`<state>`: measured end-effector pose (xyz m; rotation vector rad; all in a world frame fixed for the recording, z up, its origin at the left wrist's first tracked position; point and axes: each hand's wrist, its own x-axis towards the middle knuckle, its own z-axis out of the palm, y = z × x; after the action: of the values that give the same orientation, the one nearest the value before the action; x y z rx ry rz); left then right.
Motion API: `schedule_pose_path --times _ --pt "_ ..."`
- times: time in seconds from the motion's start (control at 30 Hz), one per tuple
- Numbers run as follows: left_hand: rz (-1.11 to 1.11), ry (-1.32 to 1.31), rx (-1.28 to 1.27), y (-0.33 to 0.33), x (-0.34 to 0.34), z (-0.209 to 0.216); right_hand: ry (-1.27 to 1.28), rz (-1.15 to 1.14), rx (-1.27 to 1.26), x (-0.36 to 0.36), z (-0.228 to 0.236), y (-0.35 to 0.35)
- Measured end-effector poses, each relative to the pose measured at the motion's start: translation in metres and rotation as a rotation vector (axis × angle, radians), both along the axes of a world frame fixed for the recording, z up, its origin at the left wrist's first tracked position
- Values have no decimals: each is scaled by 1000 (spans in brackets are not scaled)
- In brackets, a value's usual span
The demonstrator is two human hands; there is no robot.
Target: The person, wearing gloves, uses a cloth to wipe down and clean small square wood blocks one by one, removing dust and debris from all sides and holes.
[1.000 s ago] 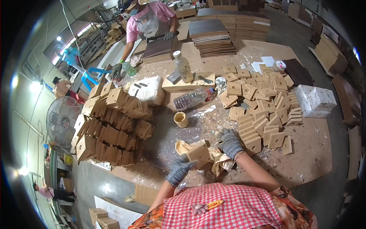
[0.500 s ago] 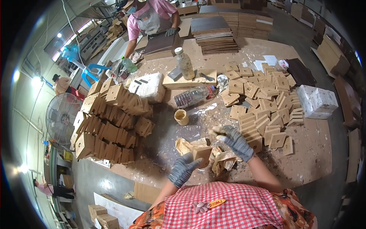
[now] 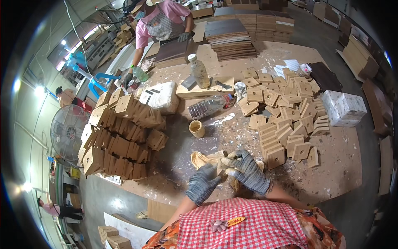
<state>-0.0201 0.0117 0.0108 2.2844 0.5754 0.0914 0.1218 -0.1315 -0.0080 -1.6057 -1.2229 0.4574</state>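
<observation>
Both hands wear grey gloves and meet low in the middle of the table. My left hand point(image 3: 203, 184) is closed on a small wooden block point(image 3: 222, 171), which the fingers now mostly hide. My right hand point(image 3: 250, 173) has its fingers curled together against the block's right side; whatever they pinch, if anything, is hidden. A crumpled, stained yellowish cloth point(image 3: 200, 159) lies just beyond my left hand. More crumpled material point(image 3: 235, 185) shows partly beneath my right hand. Farther off stands a small tan cup point(image 3: 197, 129).
Stacked wooden blocks point(image 3: 120, 139) rise at left; loose drilled blocks point(image 3: 290, 112) spread at right. A plastic bottle point(image 3: 209, 106) lies behind the cup, near a standing bottle point(image 3: 199, 72) on a board. White wrapped bundles point(image 3: 344, 108) flank both sides. Across the table, a person stands by dark panels point(image 3: 176, 54).
My right hand has come down and left onto the block, its fingers closing. My left hand keeps its hold. Across the table, the other person's arm reaches farther toward the bottles at left.
</observation>
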Motion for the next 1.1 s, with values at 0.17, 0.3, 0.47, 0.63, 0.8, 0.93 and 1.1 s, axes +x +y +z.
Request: schedule_pose_path --times 0.17,0.3,0.47,0.63,0.8,0.93,1.1 --pt "-67 104 90 2 3 10 142 -9 31 1 12 0" --pt "-113 67 69 4 2 3 -25 31 45 -2 -3 0" --pt "-32 -124 56 -1 2 0 19 -60 30 5 -1 -3" --pt "-64 -65 45 5 2 -4 -110 44 30 -3 2 -3" --pt "43 -191 -414 4 -3 -6 343 -55 56 14 -4 -8" --pt "194 -115 -848 3 -5 0 55 -182 29 25 0 -16" --pt "213 -229 -960 4 -4 2 219 -124 86 20 11 -26"
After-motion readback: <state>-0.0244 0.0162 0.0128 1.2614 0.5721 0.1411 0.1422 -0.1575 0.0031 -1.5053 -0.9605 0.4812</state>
